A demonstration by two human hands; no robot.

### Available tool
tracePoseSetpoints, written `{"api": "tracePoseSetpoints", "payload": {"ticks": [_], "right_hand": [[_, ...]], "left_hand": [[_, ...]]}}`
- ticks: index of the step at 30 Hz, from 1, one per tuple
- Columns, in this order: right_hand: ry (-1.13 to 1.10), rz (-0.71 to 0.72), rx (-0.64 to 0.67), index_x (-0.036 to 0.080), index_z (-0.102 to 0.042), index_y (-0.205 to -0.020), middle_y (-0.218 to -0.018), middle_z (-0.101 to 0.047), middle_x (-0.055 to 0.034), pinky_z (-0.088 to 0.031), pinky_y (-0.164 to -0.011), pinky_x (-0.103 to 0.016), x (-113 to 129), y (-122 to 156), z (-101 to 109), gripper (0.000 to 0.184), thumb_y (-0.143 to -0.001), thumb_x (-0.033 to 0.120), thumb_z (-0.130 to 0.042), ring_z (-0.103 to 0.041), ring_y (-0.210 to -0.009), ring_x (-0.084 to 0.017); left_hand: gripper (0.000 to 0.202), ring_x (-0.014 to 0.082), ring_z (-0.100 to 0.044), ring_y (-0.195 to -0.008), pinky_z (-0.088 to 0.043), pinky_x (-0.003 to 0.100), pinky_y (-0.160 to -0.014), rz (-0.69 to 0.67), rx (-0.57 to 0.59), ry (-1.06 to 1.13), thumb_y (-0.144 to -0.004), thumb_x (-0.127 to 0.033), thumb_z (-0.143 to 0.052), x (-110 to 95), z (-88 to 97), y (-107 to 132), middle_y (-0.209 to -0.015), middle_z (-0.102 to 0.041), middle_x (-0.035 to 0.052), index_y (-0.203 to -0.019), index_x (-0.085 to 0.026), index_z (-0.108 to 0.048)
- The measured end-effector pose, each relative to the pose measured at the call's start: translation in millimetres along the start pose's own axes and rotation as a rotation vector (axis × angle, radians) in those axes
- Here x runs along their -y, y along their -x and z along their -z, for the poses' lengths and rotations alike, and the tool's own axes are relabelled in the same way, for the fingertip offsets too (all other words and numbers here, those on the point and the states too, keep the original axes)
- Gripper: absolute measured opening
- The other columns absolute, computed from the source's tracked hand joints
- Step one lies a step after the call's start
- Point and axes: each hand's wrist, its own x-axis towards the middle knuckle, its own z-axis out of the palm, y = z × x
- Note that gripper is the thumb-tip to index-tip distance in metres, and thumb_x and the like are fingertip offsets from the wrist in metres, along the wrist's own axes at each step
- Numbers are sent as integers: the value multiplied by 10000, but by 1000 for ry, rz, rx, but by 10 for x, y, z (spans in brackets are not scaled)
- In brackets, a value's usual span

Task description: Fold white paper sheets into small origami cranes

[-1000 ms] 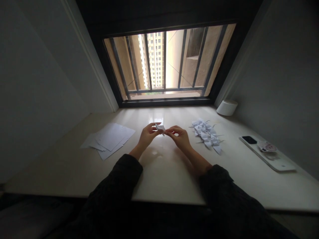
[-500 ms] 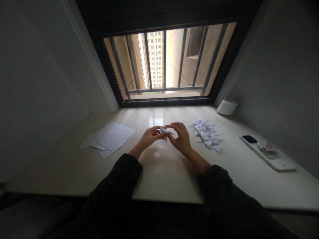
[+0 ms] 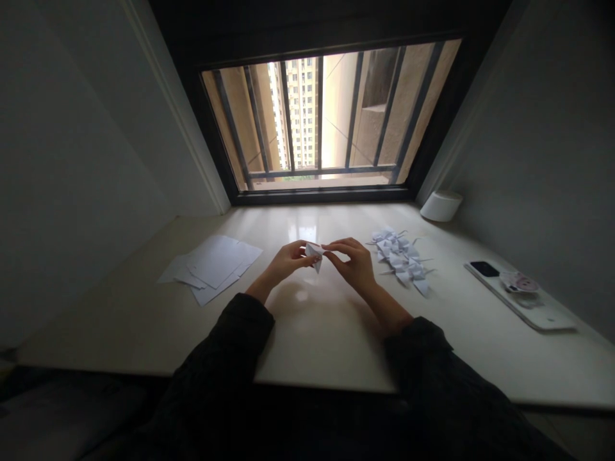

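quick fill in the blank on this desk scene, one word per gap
The folded piece between the left hand and right hand is white ____.
The loose sheets lie nearer the ____ hand.
The pile of origami cranes lies nearer the ____ hand.

paper, left, right

the folded white paper (image 3: pixel 314 255) at centre is partly hidden by the fingers of the left hand (image 3: pixel 287 261) and right hand (image 3: pixel 352 262), so its full shape can't be made out. the paper cranes (image 3: pixel 401 264) at right overlap too much to count (wings all tangled), the round sticker (image 3: pixel 519 282) at lower right is too small to read, and the dark sleeves (image 3: pixel 225 346) run off the bottom edge.
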Motion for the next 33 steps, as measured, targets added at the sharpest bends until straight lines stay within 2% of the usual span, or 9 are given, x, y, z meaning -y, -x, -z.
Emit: {"api": "tracePoseSetpoints", "payload": {"ticks": [7,12,18,25,29,33], "right_hand": [[-40,-62,-26,274,-732,-809,-777,-722,-12,-511,-679,-318,28,-7,43,92,-767,347,-694,-633,-716,-174],[35,-137,-105,240,-713,-708,-665,-675,-15,-477,-565,-285,22,12,41,168,-722,407,-721,-588,-620,-156],[42,-176,-163,218,-654,-632,-626,-653,-2,-459,-539,-268,0,10,33,213,-701,405,-731,-563,-574,-140],[146,-80,-115,221,-646,-668,-668,-659,-16,-444,-577,-275,5,32,34,199,-772,388,-674,-583,-637,-155],[186,-19,-78,227,-652,-673,-681,-675,-20,-450,-609,-284,36,28,53,184,-800,360,-653,-598,-646,-160],[169,-29,-84,229,-672,-707,-680,-677,-18,-460,-613,-284,53,28,52,176,-800,377,-652,-603,-637,-158]], "left_hand": [[451,162,-621,-774,-452,264,-665,24,25,-67,-663,-312,-754,-69,76,29,-866,-693,85,-1056,-126,-630],[457,162,-622,-783,-465,274,-685,30,39,-68,-669,-322,-749,-82,63,42,-883,-692,91,-1061,-123,-625],[478,168,-621,-785,-487,298,-713,45,31,-54,-647,-329,-767,-62,37,38,-866,-681,78,-1057,-126,-627],[552,158,-620,-806,-493,306,-751,63,-10,-41,-676,-414,-739,-50,26,21,-900,-679,76,-1146,-159,-602],[570,123,-599,-697,-488,274,-682,28,-56,-73,-643,-390,-769,-35,-5,23,-832,-669,51,-1137,-156,-609],[510,112,-574,-648,-454,239,-603,-29,-83,-132,-645,-372,-770,-23,-16,25,-769,-655,42,-1074,-133,-634]]}}
